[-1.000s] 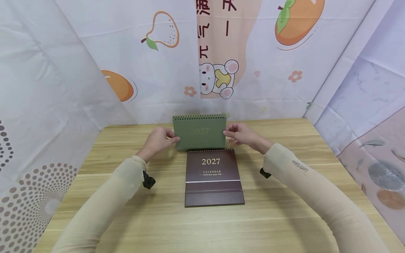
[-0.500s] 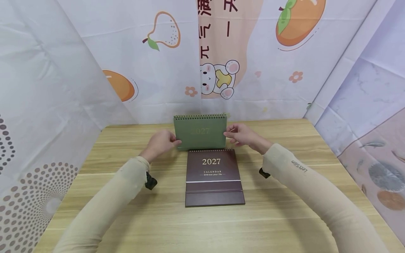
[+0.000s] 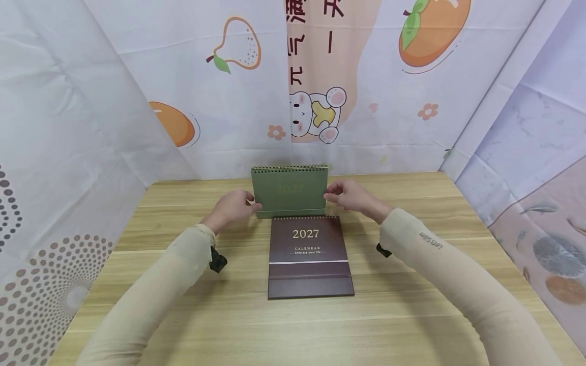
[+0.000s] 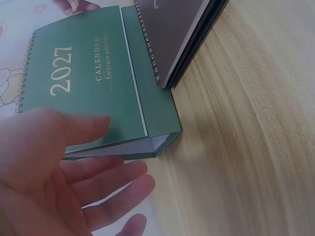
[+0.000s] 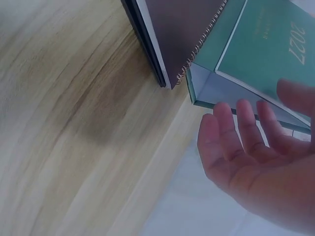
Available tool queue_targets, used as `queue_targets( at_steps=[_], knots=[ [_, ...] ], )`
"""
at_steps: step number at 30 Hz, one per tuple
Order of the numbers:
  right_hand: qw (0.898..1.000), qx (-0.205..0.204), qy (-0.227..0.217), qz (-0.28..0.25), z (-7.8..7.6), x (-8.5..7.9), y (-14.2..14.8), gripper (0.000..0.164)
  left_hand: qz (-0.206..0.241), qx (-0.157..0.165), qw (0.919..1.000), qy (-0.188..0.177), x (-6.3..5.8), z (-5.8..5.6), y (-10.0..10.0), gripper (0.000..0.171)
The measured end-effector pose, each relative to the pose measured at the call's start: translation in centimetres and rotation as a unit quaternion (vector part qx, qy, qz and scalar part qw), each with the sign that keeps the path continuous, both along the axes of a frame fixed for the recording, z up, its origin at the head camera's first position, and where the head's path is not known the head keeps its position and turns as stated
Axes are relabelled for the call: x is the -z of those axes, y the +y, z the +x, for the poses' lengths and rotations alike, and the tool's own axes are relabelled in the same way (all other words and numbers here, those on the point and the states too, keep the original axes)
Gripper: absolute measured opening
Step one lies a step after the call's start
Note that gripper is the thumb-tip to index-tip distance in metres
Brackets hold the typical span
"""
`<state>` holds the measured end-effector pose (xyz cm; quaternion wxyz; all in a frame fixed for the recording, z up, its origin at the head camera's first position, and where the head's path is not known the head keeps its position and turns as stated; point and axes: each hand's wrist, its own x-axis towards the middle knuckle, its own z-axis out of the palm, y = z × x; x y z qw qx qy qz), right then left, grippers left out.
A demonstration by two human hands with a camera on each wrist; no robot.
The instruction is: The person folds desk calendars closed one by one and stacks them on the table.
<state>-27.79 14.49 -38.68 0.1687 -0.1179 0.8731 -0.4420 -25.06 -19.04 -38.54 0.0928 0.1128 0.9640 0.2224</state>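
Observation:
A green spiral-bound desk calendar (image 3: 289, 199) with gold 2027 stands upright at the back of the table. My left hand (image 3: 232, 207) pinches its left edge, thumb on the front cover and fingers behind, as the left wrist view shows. At the opposite edge my right hand (image 3: 353, 196) holds it between thumb and fingers; in the right wrist view the fingertips (image 5: 222, 109) are at its rear panel. Right in front sits a dark brown desk calendar (image 3: 306, 269), also marked 2027, its spiral top overlapping the green one's base in the head view. Neither hand touches it.
The wood-grain table (image 3: 206, 315) extends around both calendars. A white printed cloth (image 3: 220, 112) hangs directly behind the back edge, and further cloth panels (image 3: 526, 152) close in the sides.
The green calendar's front cover has shifted slightly, so its lower strip and pale line now show more in the head view. The right hand's fingers have closed up a little. The brown calendar stays put.

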Motion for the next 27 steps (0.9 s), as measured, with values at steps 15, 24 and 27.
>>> queue_targets(
  at_steps=[15, 24, 27],
  knots=[
    [0.989, -0.074, 0.099, 0.083, 0.1, 0.1, -0.8, 0.032, 0.012, 0.023, 0.9991, -0.035, 0.2, 0.1, 0.8, 0.031],
    [0.989, -0.1, 0.083, 0.068, 0.3, 0.2, -0.9, 0.034, 0.0, 0.03, 0.998, -0.056, 0.0, 0.3, 1.0, 0.04],
    [0.989, -0.104, 0.085, 0.066, 0.2, 0.4, -0.7, 0.035, 0.001, 0.024, 0.9978, -0.062, -0.1, 0.4, 0.9, 0.045]
  ],
)
